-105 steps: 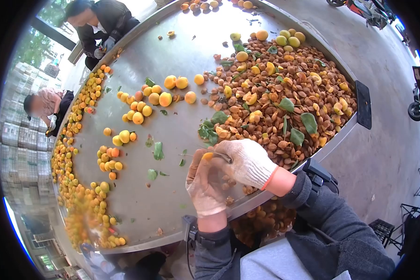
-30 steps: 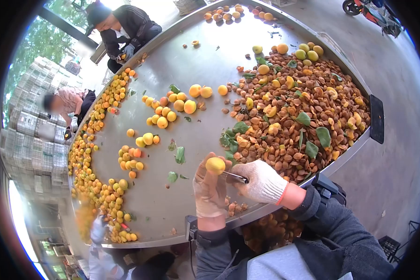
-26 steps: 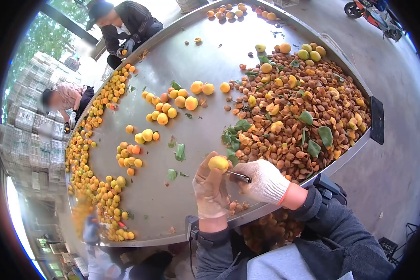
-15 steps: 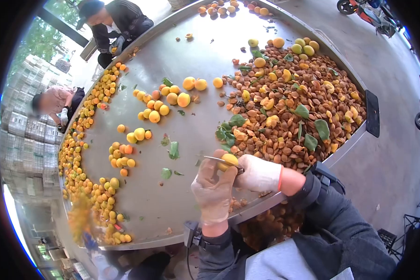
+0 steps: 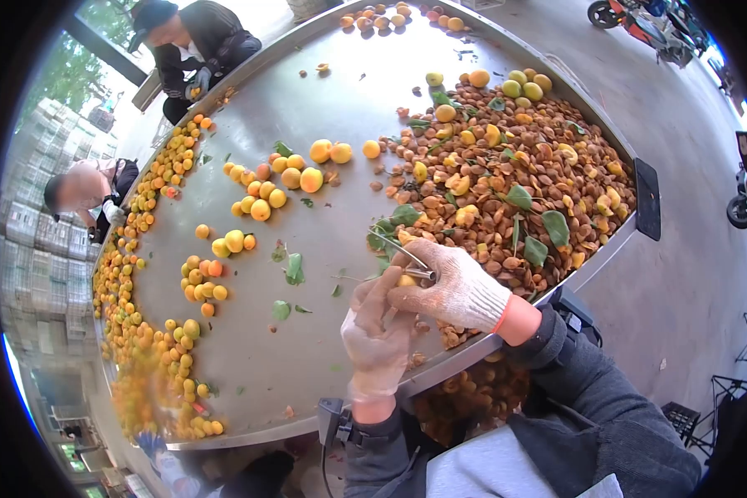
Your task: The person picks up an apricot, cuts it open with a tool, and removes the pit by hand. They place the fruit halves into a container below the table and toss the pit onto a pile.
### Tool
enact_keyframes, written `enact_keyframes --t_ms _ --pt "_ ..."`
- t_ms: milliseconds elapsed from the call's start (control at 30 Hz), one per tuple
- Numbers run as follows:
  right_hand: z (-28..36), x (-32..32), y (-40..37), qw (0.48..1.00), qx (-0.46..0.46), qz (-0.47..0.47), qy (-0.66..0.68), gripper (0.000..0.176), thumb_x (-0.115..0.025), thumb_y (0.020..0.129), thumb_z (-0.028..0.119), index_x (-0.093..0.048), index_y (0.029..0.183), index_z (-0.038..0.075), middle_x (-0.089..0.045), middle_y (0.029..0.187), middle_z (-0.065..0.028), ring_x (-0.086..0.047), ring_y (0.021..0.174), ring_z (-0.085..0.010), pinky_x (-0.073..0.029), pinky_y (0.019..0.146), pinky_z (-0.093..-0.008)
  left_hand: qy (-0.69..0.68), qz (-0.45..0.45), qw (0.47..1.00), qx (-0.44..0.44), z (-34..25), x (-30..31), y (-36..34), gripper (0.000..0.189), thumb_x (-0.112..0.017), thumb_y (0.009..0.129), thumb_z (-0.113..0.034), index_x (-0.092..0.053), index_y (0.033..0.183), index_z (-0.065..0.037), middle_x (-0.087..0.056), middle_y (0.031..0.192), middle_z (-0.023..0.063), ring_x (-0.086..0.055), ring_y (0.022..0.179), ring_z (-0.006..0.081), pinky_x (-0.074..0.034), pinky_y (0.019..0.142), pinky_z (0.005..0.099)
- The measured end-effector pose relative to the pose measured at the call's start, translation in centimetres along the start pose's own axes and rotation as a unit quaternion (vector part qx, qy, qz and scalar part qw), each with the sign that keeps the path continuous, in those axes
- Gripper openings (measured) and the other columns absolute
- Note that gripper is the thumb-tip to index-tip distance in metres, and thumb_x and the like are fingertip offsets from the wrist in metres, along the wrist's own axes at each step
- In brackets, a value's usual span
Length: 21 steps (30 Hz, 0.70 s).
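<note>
My left hand (image 5: 375,336), in a thin translucent glove, cups a small yellow apricot (image 5: 406,280) near the front rim of a large round steel table (image 5: 324,349). My right hand (image 5: 450,284), in a white knit glove, grips a small metal knife (image 5: 408,253) whose blade rests across the top of the fruit. Both hands are pressed together just beside the heap of brown apricot pits and leaves (image 5: 506,183).
Loose yellow and orange apricots (image 5: 257,195) lie in clusters on the table, with a dense band (image 5: 133,282) along the left rim. Two other people (image 5: 187,46) (image 5: 83,191) work at the far and left edges. Stacked crates stand at left; a scooter is parked at top right.
The apricot was held up on my left fingertips with the knife at its side; now the fruit sits lower in my left hand and my right hand has come over it with the blade on top.
</note>
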State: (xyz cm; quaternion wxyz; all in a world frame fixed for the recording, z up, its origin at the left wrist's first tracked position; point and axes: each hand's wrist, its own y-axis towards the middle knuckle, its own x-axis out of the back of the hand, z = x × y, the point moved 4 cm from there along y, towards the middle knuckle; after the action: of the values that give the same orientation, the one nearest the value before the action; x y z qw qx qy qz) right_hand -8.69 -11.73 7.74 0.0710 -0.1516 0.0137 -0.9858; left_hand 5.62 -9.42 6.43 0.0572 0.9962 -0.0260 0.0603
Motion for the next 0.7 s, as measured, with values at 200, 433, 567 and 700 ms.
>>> enact_keyframes --t_ms 200,433,567,700 --pt "-0.7 1.0 -0.4 0.979 -0.091 0.055 0.176 0.021 -0.065 0.083 0.013 -0.063 0.102 0.004 -0.063 0.075 -0.0007 -0.057 0.062 -0.0057 -0.048 0.056 -0.0214 -0.256 0.023 0.951 0.174 1.0 0.4 -0.7 0.04 -0.063 0.086 0.003 -0.056 0.126 0.002 -0.061 0.119 0.0134 -0.061 0.104 0.0204 -0.052 0.09 0.0329" --pt "-0.4 2.4 -1.2 0.926 -0.163 0.058 0.337 0.014 -0.064 0.081 0.012 -0.064 0.094 0.007 -0.058 0.068 -0.0001 -0.047 0.044 -0.0048 -0.036 0.039 -0.0189 -0.534 0.036 0.832 0.15 1.8 1.1 -0.3 0.043 -0.061 0.089 -0.003 -0.051 0.13 0.001 -0.061 0.119 0.0175 -0.063 0.106 0.0294 -0.054 0.094 0.0435" --pt "-3.2 1.2 -0.1 0.994 0.059 0.014 0.088 0.014 -0.06 0.082 0.007 -0.065 0.095 0.005 -0.056 0.064 -0.0014 -0.048 0.044 -0.0068 -0.036 0.039 -0.0212 -0.509 -0.011 0.851 0.133 1.4 1.6 -0.2 0.042 -0.06 0.09 -0.003 -0.05 0.131 0.001 -0.061 0.118 0.0173 -0.063 0.107 0.0295 -0.054 0.094 0.0431" --pt "0.2 3.1 -1.5 0.939 -0.085 -0.106 0.315 0.016 -0.056 0.084 0.002 -0.064 0.097 0.003 -0.055 0.06 -0.003 -0.048 0.044 -0.0091 -0.035 0.039 -0.0227 -0.402 0.001 0.894 0.2 1.6 0.3 -0.8 0.042 -0.056 0.093 -0.008 -0.048 0.134 0.001 -0.06 0.118 0.0162 -0.063 0.103 0.0264 -0.055 0.091 0.0405"
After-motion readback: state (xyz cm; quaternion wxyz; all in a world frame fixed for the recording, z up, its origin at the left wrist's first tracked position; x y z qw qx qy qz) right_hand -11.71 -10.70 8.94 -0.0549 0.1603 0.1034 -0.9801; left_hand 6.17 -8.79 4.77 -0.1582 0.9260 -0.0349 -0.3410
